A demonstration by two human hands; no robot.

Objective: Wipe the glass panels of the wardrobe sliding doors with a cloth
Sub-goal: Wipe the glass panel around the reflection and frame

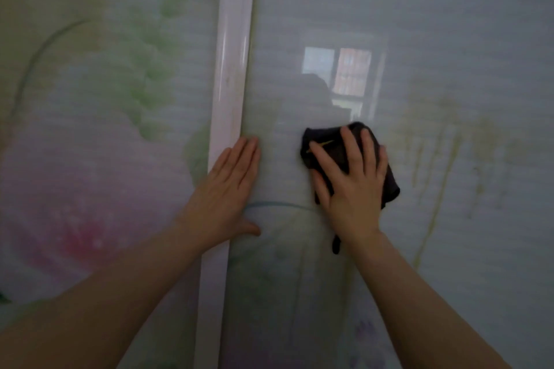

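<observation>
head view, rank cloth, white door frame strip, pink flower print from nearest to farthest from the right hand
1. Cloth: dark, pressed under the right hand on the right glass panel.
2. White door frame strip: to its left, under the left hand.
3. Pink flower print: far left, on the left panel.

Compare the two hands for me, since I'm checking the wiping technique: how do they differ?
The right hand has fingers spread and presses a dark cloth onto the right glass panel; the left hand has fingers together and holds nothing. The left hand rests across the white door frame, while the right lies wholly on glass. Both lie flat, palms to the door.
</observation>
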